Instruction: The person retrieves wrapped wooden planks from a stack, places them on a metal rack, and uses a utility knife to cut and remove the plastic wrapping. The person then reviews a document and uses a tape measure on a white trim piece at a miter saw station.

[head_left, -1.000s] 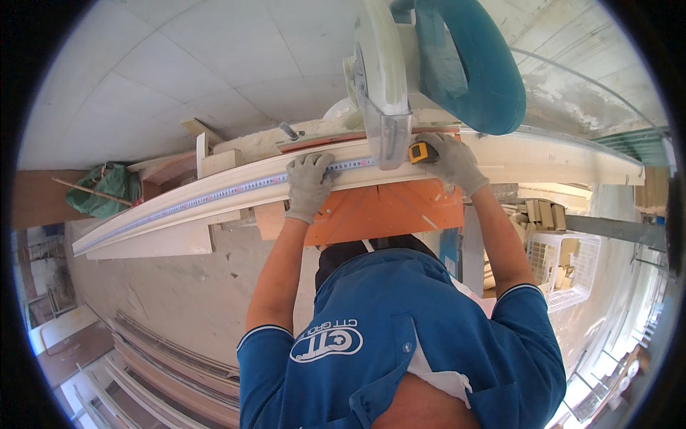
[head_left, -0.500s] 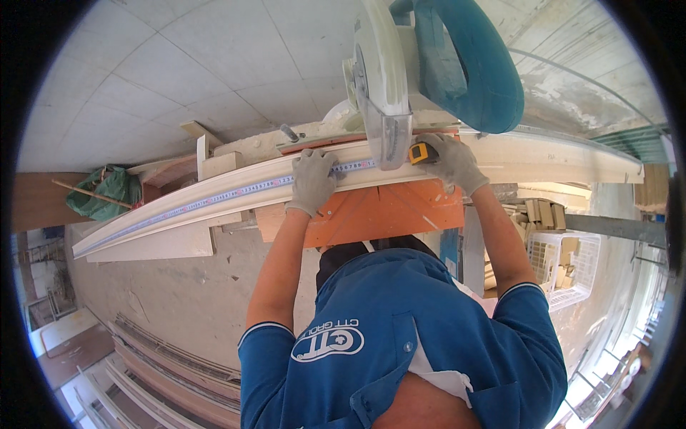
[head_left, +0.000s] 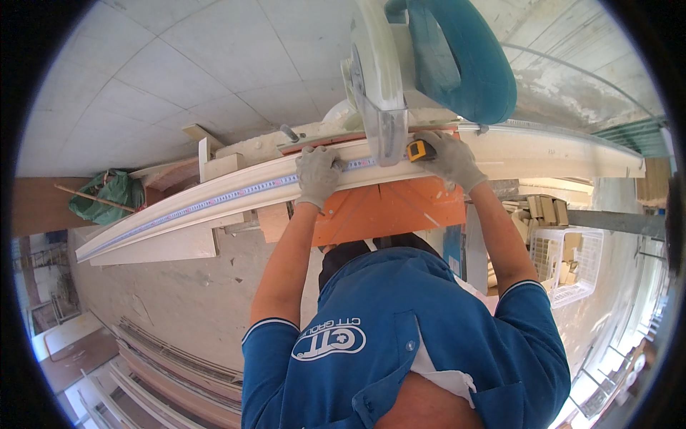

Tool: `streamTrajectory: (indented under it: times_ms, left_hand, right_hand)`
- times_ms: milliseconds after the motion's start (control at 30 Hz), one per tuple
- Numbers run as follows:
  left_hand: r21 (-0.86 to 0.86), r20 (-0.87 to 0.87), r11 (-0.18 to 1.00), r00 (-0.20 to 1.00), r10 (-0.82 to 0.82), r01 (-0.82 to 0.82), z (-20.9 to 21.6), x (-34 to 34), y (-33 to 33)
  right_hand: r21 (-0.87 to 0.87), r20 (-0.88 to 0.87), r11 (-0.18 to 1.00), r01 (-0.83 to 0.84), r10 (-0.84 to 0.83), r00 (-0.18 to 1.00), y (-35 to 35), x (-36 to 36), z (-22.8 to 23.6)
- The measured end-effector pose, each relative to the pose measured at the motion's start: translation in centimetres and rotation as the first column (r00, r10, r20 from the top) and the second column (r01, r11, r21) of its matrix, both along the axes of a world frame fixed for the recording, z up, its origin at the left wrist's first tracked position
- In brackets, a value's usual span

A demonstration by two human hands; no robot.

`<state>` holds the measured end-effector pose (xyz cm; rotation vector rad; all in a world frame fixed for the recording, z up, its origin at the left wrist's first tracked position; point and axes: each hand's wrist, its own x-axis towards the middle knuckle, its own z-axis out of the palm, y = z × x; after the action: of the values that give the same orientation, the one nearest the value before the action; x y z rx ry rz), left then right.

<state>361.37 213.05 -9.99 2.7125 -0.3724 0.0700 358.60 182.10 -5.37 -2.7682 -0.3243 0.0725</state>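
Note:
A long cream trim board [head_left: 261, 174] lies across the orange saw base [head_left: 389, 213], beneath the clear blade guard [head_left: 389, 136] of a circular saw with a teal handle [head_left: 493, 79]. Along the board runs the pale tape blade [head_left: 236, 192], drawn far out to the left. My gloved right hand [head_left: 449, 159], just right of the guard, is closed round the yellow and black tape measure case [head_left: 421, 150]. Left of the guard, my gloved left hand [head_left: 318, 175] curls its fingers over the board and the tape. A thin dark tip shows below that palm; I cannot make out what it is.
A green sack [head_left: 114, 194] with a stick on it lies at the left. Wood offcuts [head_left: 539, 209] and a white plastic crate [head_left: 575, 268] are at the right. Long boards [head_left: 179, 365] are stacked at lower left. A tiled wall [head_left: 214, 64] stands behind the saw.
My left hand has shifted slightly right along the board. The tape case has edged a little left, closer to the blade guard, with my right hand still round it.

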Motion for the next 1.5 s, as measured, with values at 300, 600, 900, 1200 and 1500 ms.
streamTrajectory:
  times_ms: [300,600,900,1200,1500]
  left_hand:
    - [-0.071,0.038,0.997,0.999,0.026,-0.023,-0.7,-0.4,-0.1]
    - [0.096,0.148,0.995,0.989,0.002,-0.016,0.1,-1.4,-0.6]
    - [-0.636,-0.042,0.770,0.994,-0.098,0.049,0.5,-6.7,-14.3]
    - [-0.611,0.093,0.785,0.994,-0.060,0.105,-0.5,-4.7,-15.3]
    - [-0.631,0.075,0.771,0.996,-0.054,0.090,-0.9,-4.8,-15.7]
  right_hand:
    - [0.019,0.038,0.999,-0.047,0.047,0.998,0.7,0.5,-1.3]
    - [0.029,0.034,0.998,-0.051,0.050,0.998,0.9,0.5,-0.7]
    - [0.050,0.001,0.999,-0.022,0.022,1.000,1.2,0.2,-0.1]
    - [0.171,0.126,0.930,0.326,-0.349,0.929,-5.9,-2.4,-3.7]
    - [0.722,-0.522,0.226,0.654,-0.441,0.730,-4.9,-4.4,-10.0]
